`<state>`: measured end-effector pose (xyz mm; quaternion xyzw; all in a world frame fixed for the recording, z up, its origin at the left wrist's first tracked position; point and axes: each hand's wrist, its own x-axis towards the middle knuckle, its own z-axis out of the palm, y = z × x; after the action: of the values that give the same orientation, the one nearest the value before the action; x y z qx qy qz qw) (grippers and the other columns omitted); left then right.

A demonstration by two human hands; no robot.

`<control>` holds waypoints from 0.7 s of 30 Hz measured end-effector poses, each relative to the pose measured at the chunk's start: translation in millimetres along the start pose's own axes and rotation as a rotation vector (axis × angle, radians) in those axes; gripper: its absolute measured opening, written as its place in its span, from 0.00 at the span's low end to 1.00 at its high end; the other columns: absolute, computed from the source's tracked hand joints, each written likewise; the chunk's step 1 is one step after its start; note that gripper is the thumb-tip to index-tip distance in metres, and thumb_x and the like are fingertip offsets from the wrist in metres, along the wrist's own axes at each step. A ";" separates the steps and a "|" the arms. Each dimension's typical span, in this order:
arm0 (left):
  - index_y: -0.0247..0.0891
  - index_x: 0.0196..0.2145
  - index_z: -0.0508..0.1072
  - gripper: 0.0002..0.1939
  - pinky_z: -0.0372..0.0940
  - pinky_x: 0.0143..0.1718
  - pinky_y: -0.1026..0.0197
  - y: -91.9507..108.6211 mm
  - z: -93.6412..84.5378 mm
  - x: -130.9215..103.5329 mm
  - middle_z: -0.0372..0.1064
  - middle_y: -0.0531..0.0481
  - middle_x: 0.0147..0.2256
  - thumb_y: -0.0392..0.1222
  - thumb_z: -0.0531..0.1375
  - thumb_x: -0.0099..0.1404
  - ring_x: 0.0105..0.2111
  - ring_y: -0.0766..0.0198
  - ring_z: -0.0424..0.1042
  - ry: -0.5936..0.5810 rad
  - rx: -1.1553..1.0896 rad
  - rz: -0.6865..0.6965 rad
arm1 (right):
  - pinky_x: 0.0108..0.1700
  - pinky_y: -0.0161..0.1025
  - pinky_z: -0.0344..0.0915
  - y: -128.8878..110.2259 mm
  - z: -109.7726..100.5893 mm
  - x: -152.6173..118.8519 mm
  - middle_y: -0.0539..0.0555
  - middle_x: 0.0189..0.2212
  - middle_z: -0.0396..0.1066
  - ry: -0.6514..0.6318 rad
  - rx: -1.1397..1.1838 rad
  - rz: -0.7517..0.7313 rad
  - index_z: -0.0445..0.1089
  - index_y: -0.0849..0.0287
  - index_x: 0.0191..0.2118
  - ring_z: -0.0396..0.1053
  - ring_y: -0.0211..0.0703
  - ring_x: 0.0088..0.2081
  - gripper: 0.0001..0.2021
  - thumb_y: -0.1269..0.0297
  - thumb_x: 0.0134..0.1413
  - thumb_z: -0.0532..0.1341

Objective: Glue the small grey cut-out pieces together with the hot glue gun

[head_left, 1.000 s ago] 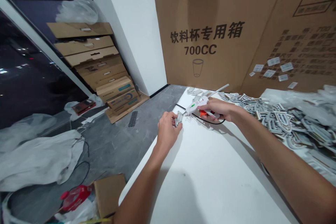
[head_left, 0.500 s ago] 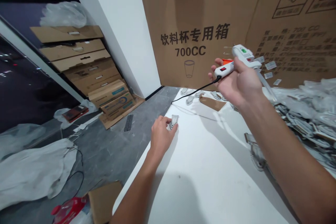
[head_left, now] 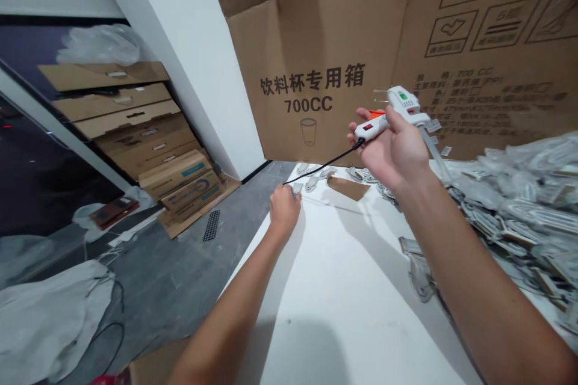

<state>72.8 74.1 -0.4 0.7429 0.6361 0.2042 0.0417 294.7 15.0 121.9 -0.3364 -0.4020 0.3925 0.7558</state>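
Note:
My right hand (head_left: 397, 147) is wrapped round a white glue gun (head_left: 404, 102) with a red switch and an orange trigger, held above the table. A clear glue stick hangs from its rear, and a black cord (head_left: 323, 166) runs from its handle to the left. At the table's far left edge, my left hand (head_left: 285, 207) has its fingers closed on a small grey-white part (head_left: 296, 189), mostly hidden by the hand. Similar small parts (head_left: 311, 183) lie just beyond it, beside a brown cardboard piece (head_left: 347, 187).
A large cardboard box (head_left: 316, 42) stands behind the white table (head_left: 334, 295). Many plastic-wrapped parts (head_left: 533, 210) are heaped at the right, and a few lie under my right forearm. Flattened cartons (head_left: 135, 126) are stacked on the left, near a white pillar (head_left: 189, 60).
My left hand has moved forward along the table's left edge with the small part, towards the other parts. My right hand still holds the glue gun. The view has shifted somewhat.

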 end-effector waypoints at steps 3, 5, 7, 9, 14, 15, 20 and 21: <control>0.32 0.44 0.80 0.10 0.66 0.48 0.55 8.5 4.8 18.0 0.77 0.31 0.49 0.41 0.64 0.70 0.48 0.48 0.78 -0.018 -0.004 -0.001 | 0.43 0.47 0.76 -3.3 -5.7 4.0 0.56 0.52 0.74 -0.004 0.025 0.020 0.65 0.48 0.44 0.73 0.52 0.50 0.15 0.43 0.66 0.58; 0.32 0.46 0.80 0.11 0.66 0.49 0.55 11.9 3.3 22.2 0.78 0.32 0.48 0.40 0.65 0.70 0.48 0.48 0.78 -0.042 -0.005 0.005 | 0.42 0.46 0.76 -5.1 -9.9 6.7 0.56 0.51 0.74 -0.019 -0.004 0.030 0.64 0.49 0.43 0.74 0.52 0.49 0.16 0.43 0.65 0.60; 0.32 0.49 0.78 0.13 0.66 0.49 0.55 16.7 -2.4 16.0 0.78 0.34 0.48 0.40 0.65 0.69 0.48 0.48 0.78 -0.068 -0.006 0.015 | 0.41 0.45 0.75 -6.7 -13.2 9.0 0.56 0.48 0.74 -0.021 -0.022 0.039 0.64 0.50 0.42 0.74 0.51 0.47 0.16 0.43 0.64 0.61; 0.32 0.52 0.76 0.15 0.67 0.49 0.54 26.5 -10.2 -2.7 0.76 0.32 0.51 0.39 0.64 0.69 0.49 0.47 0.77 -0.074 0.031 0.038 | 0.40 0.44 0.75 -7.8 -14.7 10.7 0.55 0.46 0.75 -0.019 -0.012 0.043 0.64 0.50 0.42 0.75 0.50 0.46 0.17 0.43 0.63 0.62; 0.33 0.50 0.77 0.13 0.66 0.51 0.47 77.5 -13.6 -78.1 0.75 0.32 0.49 0.35 0.59 0.70 0.49 0.43 0.74 -0.147 0.150 0.465 | 0.40 0.44 0.75 -8.2 -12.0 11.1 0.55 0.44 0.75 -0.022 -0.008 0.063 0.64 0.50 0.41 0.75 0.48 0.44 0.17 0.43 0.62 0.64; 0.37 0.53 0.77 0.14 0.66 0.52 0.48 88.4 -9.8 -90.1 0.75 0.35 0.51 0.36 0.59 0.71 0.50 0.46 0.74 -0.181 0.060 0.621 | 0.41 0.44 0.75 -8.3 -10.9 10.2 0.55 0.43 0.75 -0.026 -0.023 0.069 0.64 0.51 0.40 0.75 0.49 0.44 0.18 0.42 0.62 0.64; 0.43 0.60 0.73 0.20 0.63 0.56 0.50 111.3 5.6 -111.6 0.73 0.42 0.59 0.33 0.56 0.74 0.58 0.51 0.70 -0.248 -0.003 1.130 | 0.42 0.42 0.76 -11.4 -6.0 4.1 0.55 0.41 0.75 -0.037 -0.102 0.100 0.64 0.51 0.40 0.76 0.48 0.44 0.18 0.42 0.63 0.62; 0.41 0.57 0.74 0.17 0.64 0.54 0.49 109.0 3.6 -111.8 0.75 0.42 0.56 0.34 0.56 0.74 0.55 0.50 0.71 -0.235 0.029 1.132 | 0.42 0.42 0.76 -12.4 -5.5 3.4 0.55 0.41 0.75 -0.032 -0.103 0.104 0.64 0.51 0.40 0.76 0.47 0.44 0.17 0.42 0.64 0.61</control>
<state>163.3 -53.2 3.4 0.9857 0.1336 0.1021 -0.0140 304.8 11.1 130.9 -0.3888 -0.4156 0.4154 0.7096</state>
